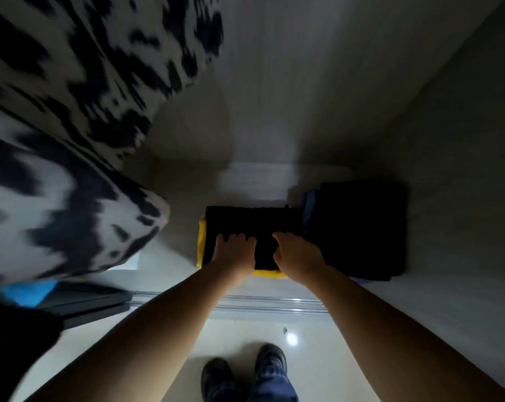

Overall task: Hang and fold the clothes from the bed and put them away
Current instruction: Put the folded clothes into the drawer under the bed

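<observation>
A folded black garment (251, 221) lies on top of a folded yellow garment (201, 242) on the floor of a dim wardrobe. My left hand (234, 248) rests flat on its near left part, fingers spread. My right hand (296, 250) presses on its near right part, fingers pointing toward the middle. Neither hand curls round the cloth. To the right stands a second dark folded pile (361, 227) with a blue edge (309, 207) showing on its left side.
Black-and-white patterned clothes (71, 126) hang at the left, close to my head. A sliding-door rail (260, 304) runs along the wardrobe's front edge. A dark flat object (91, 300) and something blue (28, 291) lie lower left. My shoes (245, 369) stand on the glossy floor.
</observation>
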